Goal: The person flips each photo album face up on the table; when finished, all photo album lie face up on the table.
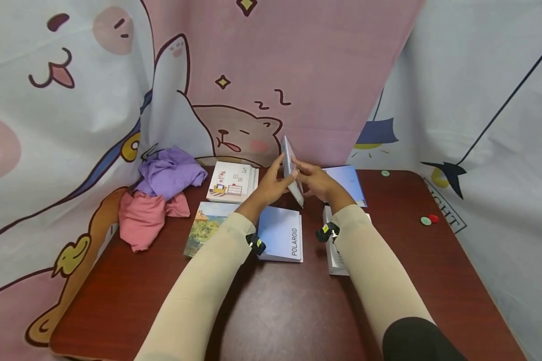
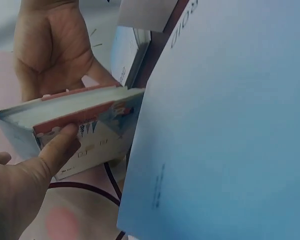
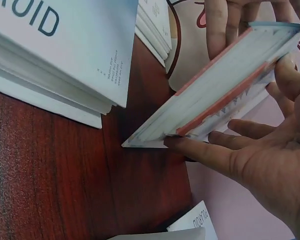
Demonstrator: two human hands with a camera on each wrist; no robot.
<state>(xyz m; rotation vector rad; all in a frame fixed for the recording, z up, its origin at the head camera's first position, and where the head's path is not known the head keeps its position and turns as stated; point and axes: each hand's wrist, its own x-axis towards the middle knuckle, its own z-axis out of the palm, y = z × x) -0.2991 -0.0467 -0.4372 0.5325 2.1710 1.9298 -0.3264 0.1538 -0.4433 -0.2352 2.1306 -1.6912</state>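
Between both hands a thick book (image 1: 287,150) with red-edged covers and pale pages stands on edge, tilted. My left hand (image 1: 272,186) holds its left side, with a finger along the illustrated cover (image 2: 97,132) in the left wrist view. On the opposite side, my right hand (image 1: 317,183) grips the same book (image 3: 225,80), thumb near one edge and fingers spread along the cover. Nearest below them lies a blue book (image 1: 280,233) marked POLAROID. Another white book (image 1: 336,258) is partly hidden under the right forearm.
A white illustrated book stack (image 1: 230,183) and a landscape-covered book (image 1: 203,225) lie to the left. At the back right is another blue book (image 1: 348,183). Purple cloth (image 1: 171,173) and pink cloth (image 1: 142,218) are heaped far left. Small green (image 1: 426,221) and red discs lie right.
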